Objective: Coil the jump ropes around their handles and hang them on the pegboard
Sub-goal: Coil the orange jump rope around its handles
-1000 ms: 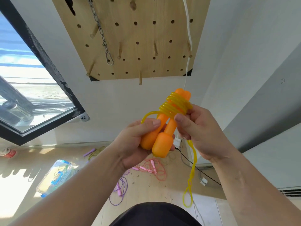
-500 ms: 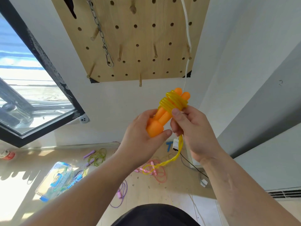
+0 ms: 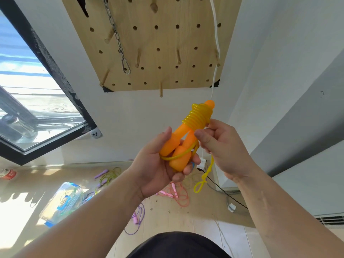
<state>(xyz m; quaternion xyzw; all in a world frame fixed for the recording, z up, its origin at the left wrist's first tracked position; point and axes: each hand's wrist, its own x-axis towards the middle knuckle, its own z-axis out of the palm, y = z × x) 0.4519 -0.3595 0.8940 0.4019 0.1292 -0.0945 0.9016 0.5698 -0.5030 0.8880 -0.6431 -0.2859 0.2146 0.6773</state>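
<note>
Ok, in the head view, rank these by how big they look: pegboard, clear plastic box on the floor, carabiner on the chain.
1. pegboard
2. clear plastic box
3. carabiner
Apparent size only; the box lies farther away.

Left hand [image 3: 158,164] grips orange handles [image 3: 178,146]; right hand [image 3: 221,146] pinches the yellow rope [image 3: 198,116].

A stretch of white wall [image 3: 134,112] is lying open between the orange handles [image 3: 176,144] I am gripping in my left hand [image 3: 152,170] and the pegboard [image 3: 163,40] above. A steel chain [image 3: 118,43] is hanging down the board's left part. A white cord [image 3: 216,43] is trailing down its right edge, just behind the handles' top. Between them bare pegs [image 3: 178,56] are sticking out, the lowest peg [image 3: 161,91] nearest. The yellow rope [image 3: 203,178] is dangling below my right hand [image 3: 223,148].
</note>
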